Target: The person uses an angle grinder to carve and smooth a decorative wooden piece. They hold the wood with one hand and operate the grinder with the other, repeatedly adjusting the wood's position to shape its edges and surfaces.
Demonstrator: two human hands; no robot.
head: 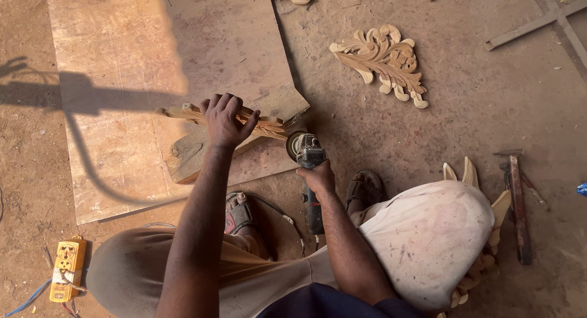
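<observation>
Left hand (224, 119) clamps the carved wood piece (257, 124); right hand (316, 176) grips the angle grinder (307, 156). Fingers sit near the disc, so a kickback could bite them.

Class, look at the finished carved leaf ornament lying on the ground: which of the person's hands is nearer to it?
Right. The right hand, holding the angle grinder, lies below and left of the carved leaf ornament; the left hand, pressing the carved wood strip, is farther left.

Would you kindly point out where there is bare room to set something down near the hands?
Free: the upper plywood sheet, and the dirt between the carved leaf ornament and the hammer. Crowded: around the left hand on the carved strip and the right hand with the grinder.
</observation>
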